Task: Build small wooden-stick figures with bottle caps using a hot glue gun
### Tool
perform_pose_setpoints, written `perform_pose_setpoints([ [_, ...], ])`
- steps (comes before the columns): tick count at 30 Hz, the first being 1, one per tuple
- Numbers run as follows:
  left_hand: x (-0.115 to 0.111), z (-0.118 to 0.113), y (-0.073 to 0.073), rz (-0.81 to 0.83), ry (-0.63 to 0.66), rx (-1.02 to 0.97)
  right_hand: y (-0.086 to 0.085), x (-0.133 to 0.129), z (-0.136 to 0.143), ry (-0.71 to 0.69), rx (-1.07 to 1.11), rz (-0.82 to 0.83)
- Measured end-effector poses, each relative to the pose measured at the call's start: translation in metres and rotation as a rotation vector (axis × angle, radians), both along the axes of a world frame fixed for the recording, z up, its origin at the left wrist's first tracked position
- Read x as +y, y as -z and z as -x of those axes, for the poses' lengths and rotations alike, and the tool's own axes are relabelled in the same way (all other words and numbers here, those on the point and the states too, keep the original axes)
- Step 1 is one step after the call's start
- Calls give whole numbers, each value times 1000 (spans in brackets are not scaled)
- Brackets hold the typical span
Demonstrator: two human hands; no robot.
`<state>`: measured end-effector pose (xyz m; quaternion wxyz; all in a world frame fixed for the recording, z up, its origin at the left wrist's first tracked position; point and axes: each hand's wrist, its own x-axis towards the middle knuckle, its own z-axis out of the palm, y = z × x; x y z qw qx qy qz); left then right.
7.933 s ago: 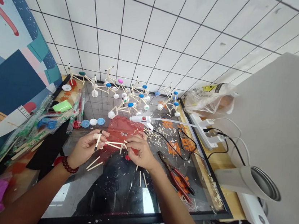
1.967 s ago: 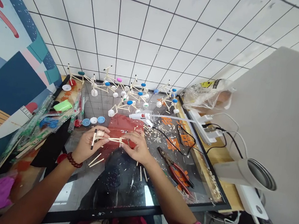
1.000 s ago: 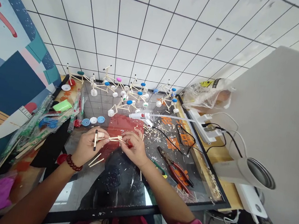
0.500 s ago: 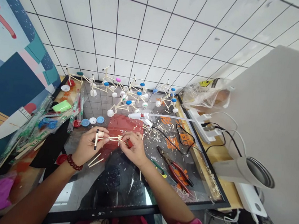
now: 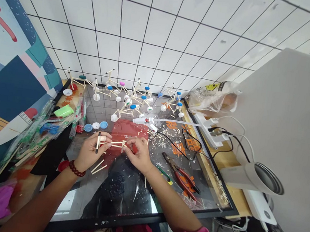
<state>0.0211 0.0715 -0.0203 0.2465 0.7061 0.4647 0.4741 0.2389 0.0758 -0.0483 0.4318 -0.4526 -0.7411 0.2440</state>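
Observation:
A small frame of pale wooden sticks point(image 5: 117, 142) spans the gap between my two hands, above a red patch on the glass table. My left hand point(image 5: 90, 151) grips the frame's left end, where a crossbar with black tips point(image 5: 97, 143) stands out past the fingers. At the opposite end, the fingertips of my right hand point(image 5: 140, 156) are closed on the frame near a short stick pointing down. Loose sticks point(image 5: 99, 167) lie on the glass by my left hand. Beyond the hands rests a white glue gun point(image 5: 145, 121).
Several stick-built bicycle models point(image 5: 133, 107) with bottle-cap wheels line the back. Bottle caps point(image 5: 95, 125) sit nearer. Red-handled pliers point(image 5: 180, 175) lie at right among wood scraps, with a cable point(image 5: 174, 143) behind. Packaged sticks point(image 5: 31, 142) fill the left side; a power strip point(image 5: 212, 132) stands right.
The short stick at the frame's right end has turned from slanting rightward to pointing down. My left hand and the black-tipped crossbar have shifted slightly left.

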Motion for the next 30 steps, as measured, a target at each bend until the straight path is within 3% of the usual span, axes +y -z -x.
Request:
perform_pose_setpoints([
  [6, -2, 7, 3, -6, 10, 49, 0, 1, -2, -7, -13, -35],
  [13, 0, 15, 16, 201, 93, 25, 0, 2, -2, -47, 7, -40],
  [22, 5, 23, 21, 373, 245, -82, 3, 10, -14, -138, 69, 45],
  [30, 1, 14, 23, 403, 167, -219, 0, 9, -10, -143, 106, 39],
])
